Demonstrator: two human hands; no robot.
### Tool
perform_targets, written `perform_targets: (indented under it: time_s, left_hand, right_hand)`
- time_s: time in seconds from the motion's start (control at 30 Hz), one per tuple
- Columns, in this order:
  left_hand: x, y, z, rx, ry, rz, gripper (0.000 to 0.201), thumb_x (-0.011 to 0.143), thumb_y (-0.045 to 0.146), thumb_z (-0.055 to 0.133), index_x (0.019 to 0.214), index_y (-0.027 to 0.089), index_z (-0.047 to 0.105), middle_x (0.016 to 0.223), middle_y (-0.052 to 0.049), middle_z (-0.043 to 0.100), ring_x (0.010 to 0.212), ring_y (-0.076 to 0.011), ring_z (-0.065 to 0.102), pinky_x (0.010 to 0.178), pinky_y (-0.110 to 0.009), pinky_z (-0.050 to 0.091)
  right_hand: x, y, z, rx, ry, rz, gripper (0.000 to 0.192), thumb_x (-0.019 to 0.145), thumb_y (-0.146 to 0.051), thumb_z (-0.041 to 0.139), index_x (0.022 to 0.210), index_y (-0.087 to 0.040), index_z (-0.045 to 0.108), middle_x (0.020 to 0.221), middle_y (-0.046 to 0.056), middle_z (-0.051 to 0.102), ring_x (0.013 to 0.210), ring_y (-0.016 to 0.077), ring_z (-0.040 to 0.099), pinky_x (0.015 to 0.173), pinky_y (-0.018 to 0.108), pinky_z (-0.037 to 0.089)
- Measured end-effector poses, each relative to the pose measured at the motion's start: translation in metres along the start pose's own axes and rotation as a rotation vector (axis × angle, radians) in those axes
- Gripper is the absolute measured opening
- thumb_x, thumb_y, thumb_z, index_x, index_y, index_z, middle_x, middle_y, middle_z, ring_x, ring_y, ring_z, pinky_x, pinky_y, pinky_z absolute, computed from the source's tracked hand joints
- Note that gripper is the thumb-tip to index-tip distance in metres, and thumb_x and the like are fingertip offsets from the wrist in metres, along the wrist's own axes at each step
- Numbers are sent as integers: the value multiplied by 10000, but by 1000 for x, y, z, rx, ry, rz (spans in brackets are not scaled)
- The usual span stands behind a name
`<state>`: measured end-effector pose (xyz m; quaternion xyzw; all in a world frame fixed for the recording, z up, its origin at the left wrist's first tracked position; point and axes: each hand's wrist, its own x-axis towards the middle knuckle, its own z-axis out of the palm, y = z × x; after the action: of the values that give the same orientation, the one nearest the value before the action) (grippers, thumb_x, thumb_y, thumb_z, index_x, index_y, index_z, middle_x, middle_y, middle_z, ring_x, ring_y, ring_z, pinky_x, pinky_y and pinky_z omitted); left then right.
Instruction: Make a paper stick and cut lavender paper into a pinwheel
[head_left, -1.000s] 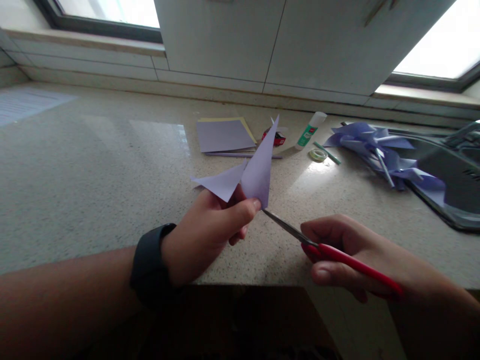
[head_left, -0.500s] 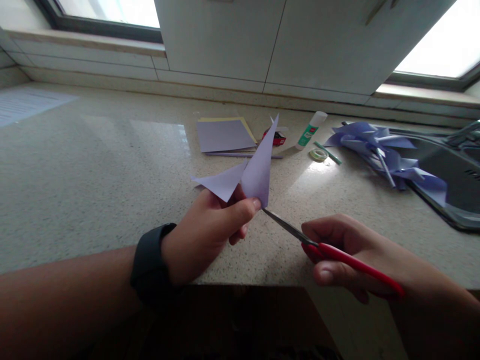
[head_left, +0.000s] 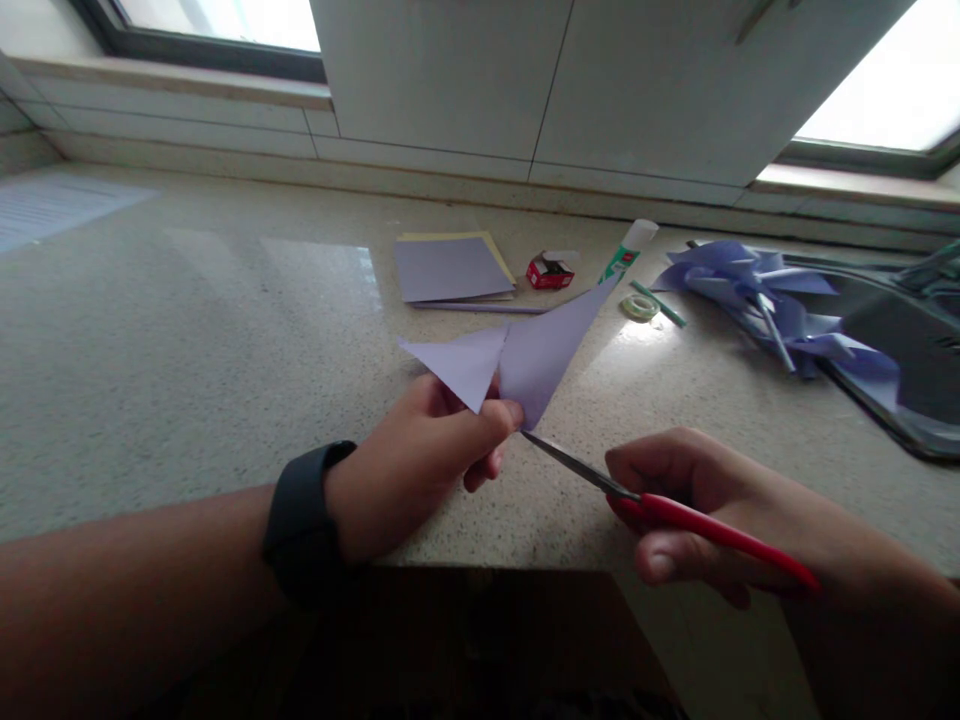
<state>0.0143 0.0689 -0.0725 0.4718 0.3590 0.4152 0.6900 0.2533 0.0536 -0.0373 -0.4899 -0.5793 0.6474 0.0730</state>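
Observation:
My left hand [head_left: 435, 450], with a dark band on its wrist, pinches a purple sheet of paper [head_left: 551, 345] between thumb and fingers above the counter. The sheet is cut partway, and its pointed flaps spread to the left and right. In my right hand [head_left: 697, 510] is a pair of scissors [head_left: 675, 512] with red handles, my fingers through the grips. Their blades look closed together, and the tips meet the paper's lower edge beside my left thumb. Part of the paper is hidden behind my left fingers.
Behind the paper lie a stack of purple and yellow sheets [head_left: 450, 268], a small red box [head_left: 550, 270], a glue stick [head_left: 636, 240] and a tape roll [head_left: 639, 307]. Purple paper pinwheels [head_left: 750, 285] rest by the sink [head_left: 907, 350]. A printed sheet [head_left: 60, 205] lies far left.
The paper's right flap has swung down to the right, uncovering the red box and overlapping the glue stick. The scissor tips stay by the paper's lower edge.

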Motion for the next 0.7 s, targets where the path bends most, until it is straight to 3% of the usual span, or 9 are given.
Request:
perform_targets:
  time_s: [0.4,0.7]
  left_hand:
    - [1,-1,-3,30,-21,-50,148,820,322,681,768,190,636,617,21,555,519,-101,513,474,-197,386]
    - [1,0,4,-72,30,-34,224,827,285,665,661,178,558,558,45,498,484,-72,465,446,-170,381]
  right_hand:
    - [1,1,0,-69,-37,-4,564,672,-588,835,630,-205,423,544,-79,398,461,52,315,369,170,206]
    - [-6,10,-5,-55,-41,-107,526,707,-499,840,645,-201,411,588,-78,355,536,71,287,434,203,181]
